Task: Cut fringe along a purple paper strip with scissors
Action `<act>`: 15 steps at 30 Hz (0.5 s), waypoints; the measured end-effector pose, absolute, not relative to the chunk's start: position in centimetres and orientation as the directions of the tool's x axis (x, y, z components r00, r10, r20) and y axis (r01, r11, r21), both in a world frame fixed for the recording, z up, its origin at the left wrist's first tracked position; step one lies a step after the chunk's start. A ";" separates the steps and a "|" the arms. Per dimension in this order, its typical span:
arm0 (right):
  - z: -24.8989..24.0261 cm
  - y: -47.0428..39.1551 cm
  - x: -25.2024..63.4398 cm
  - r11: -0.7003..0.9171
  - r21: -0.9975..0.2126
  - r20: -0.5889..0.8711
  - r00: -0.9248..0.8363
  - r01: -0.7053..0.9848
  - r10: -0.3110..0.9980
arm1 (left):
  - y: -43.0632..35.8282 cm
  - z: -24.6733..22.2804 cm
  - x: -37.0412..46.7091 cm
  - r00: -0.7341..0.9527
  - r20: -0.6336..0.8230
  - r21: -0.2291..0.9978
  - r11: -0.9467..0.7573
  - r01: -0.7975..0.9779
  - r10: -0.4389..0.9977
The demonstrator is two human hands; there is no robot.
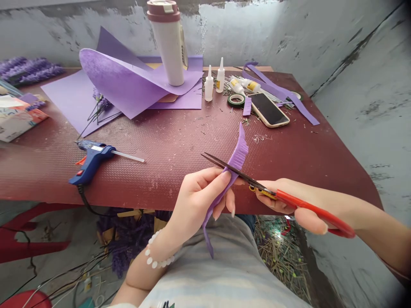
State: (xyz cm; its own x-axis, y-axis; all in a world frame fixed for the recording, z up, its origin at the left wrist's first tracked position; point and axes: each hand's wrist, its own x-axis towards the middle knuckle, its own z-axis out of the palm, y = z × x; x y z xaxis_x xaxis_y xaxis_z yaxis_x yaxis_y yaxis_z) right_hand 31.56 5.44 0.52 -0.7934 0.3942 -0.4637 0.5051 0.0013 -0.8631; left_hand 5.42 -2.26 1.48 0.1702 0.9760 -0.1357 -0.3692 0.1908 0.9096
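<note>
My left hand pinches a narrow purple paper strip between thumb and fingers. The strip's upper part is cut into a fine fringe along its right edge, while its tail hangs below my fingers, uncut. In my right hand are scissors with red handles and dark blades. Their blades lie across the strip just above my left thumb, pointing left, and look slightly parted at the tips. My right thumb is through one handle loop; the fingers behind are partly hidden.
A blue hot glue gun lies at left. Purple sheets sit at the back under a white tumbler. Farther right are small glue bottles, green tape, a phone and loose purple strips. The table's front edge is near my body.
</note>
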 end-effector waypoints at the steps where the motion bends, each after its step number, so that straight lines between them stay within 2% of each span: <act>1: 0.6 5.5 31.4 -0.044 -0.857 -0.489 -0.782 0.514 0.386 | -2.3 1.5 5.4 0.172 -0.130 0.905 0.188 -0.381 0.976; 8: 0.7 5.6 31.3 -0.141 -0.861 -0.502 -0.771 0.489 0.392 | -2.3 1.3 5.4 0.174 -0.117 0.891 0.180 -0.416 0.978; 12: 0.8 5.4 31.3 -0.140 -0.856 -0.510 -0.767 0.497 0.390 | -2.2 1.3 5.4 0.187 -0.110 0.880 0.183 -0.439 0.976; 15: 1.0 5.4 31.1 -0.079 -0.852 -0.505 -0.771 0.518 0.389 | -2.2 1.2 5.4 0.201 -0.094 0.868 0.179 -0.464 0.975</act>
